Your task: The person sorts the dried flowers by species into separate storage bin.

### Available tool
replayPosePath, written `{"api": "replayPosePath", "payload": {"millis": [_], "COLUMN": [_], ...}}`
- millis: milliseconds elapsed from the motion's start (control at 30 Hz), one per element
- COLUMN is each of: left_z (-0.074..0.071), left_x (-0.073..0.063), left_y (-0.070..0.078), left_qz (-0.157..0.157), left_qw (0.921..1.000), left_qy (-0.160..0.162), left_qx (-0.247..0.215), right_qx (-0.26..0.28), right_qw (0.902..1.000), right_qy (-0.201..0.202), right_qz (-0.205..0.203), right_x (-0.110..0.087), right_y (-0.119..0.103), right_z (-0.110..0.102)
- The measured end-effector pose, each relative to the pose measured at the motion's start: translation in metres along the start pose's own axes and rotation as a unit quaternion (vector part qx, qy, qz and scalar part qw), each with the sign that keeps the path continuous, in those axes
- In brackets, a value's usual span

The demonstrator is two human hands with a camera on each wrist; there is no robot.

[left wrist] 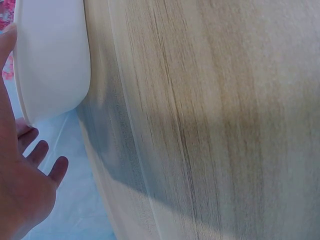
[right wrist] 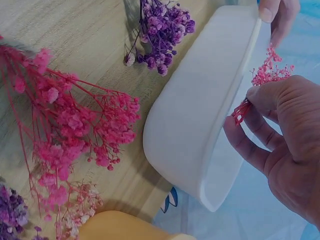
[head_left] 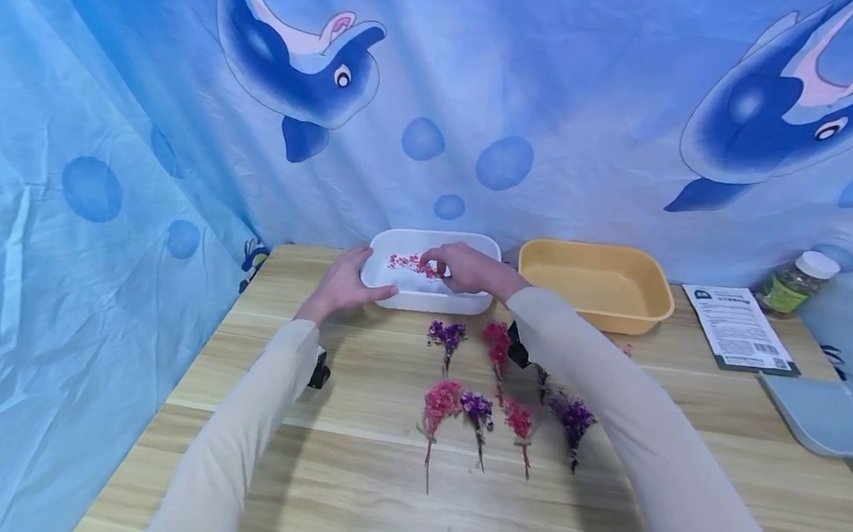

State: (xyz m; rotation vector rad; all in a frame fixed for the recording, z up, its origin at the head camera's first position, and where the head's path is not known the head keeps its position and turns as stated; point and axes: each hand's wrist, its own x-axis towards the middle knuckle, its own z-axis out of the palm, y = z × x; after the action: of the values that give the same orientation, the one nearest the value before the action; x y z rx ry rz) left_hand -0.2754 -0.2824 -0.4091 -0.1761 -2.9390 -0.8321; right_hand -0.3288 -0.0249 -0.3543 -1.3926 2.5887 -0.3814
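Observation:
A white basin (head_left: 434, 302) stands at the back of the table, with pinkish-red dried flowers (head_left: 406, 262) inside. My left hand (head_left: 350, 283) holds its left end, the thumb over the near rim and the fingers spread around the corner; the left wrist view shows this hand (left wrist: 30, 185) beside the basin wall (left wrist: 52, 60). Above the basin, my right hand (head_left: 464, 267) pinches red stems between thumb and fingertips. Seen from the right wrist, the hand (right wrist: 295, 135) grips the sprig of pink dried flowers (right wrist: 270, 72) by its stems, blossoms pointing away over the basin (right wrist: 195, 105).
Several pink and purple dried flower bunches (head_left: 442, 401) lie on the table before the basin. To the right stand a yellow basin (head_left: 628, 322), a white packet (head_left: 737, 328), a jar with a white lid (head_left: 793, 285) and a light-blue dustpan (head_left: 820, 418). A blue curtain (head_left: 448, 92) hangs behind.

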Motion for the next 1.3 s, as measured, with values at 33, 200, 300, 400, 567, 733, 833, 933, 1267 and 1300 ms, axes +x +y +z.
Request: {"api": "replayPosePath", "payload": {"millis": [33, 200, 300, 400, 567, 733, 833, 933, 1267, 1300], "left_z": [0.0, 0.001, 0.001, 0.003, 0.005, 0.004, 0.003, 0.003, 0.002, 0.001], "left_x": [0.0, 0.0, 0.0, 0.0, -0.001, -0.001, 0.0, 0.001, 0.001, 0.001], "left_y": [0.0, -0.001, -0.001, 0.0, 0.0, -0.001, -0.003, -0.004, -0.004, -0.004], "left_qz": [0.0, -0.001, -0.001, -0.003, -0.001, 0.002, 0.0, 0.001, 0.001, 0.001], "left_qw": [1.0, 1.0, 1.0, 1.0, 1.0, 1.0, 1.0, 1.0, 0.9999, 0.9999], "left_qy": [0.0, 0.001, 0.004, 0.005, 0.001, 0.002, 0.001, 0.0, -0.012, -0.011], "left_qx": [-0.002, -0.002, 0.001, 0.001, -0.003, -0.008, -0.008, -0.006, 0.005, 0.005], "right_qx": [-0.001, -0.009, -0.009, -0.006, 0.0, 0.043, 0.091, 0.146, 0.239, 0.24], "right_qw": [1.0, 0.9999, 0.9999, 0.9998, 0.9998, 0.9965, 0.9885, 0.9742, 0.9361, 0.9346], "right_qy": [-0.004, -0.012, -0.014, -0.018, -0.007, 0.066, 0.112, 0.152, 0.185, 0.185], "right_qz": [0.004, 0.009, 0.005, 0.009, 0.017, 0.028, 0.046, 0.08, 0.181, 0.186], "right_x": [0.001, 0.007, 0.01, 0.011, 0.008, -0.005, -0.021, -0.042, -0.127, -0.134], "right_y": [0.001, 0.004, 0.004, 0.004, 0.006, 0.011, 0.012, 0.009, -0.016, -0.018], "right_z": [0.001, 0.007, 0.009, 0.012, 0.016, 0.009, 0.005, 0.004, 0.02, 0.024]}}
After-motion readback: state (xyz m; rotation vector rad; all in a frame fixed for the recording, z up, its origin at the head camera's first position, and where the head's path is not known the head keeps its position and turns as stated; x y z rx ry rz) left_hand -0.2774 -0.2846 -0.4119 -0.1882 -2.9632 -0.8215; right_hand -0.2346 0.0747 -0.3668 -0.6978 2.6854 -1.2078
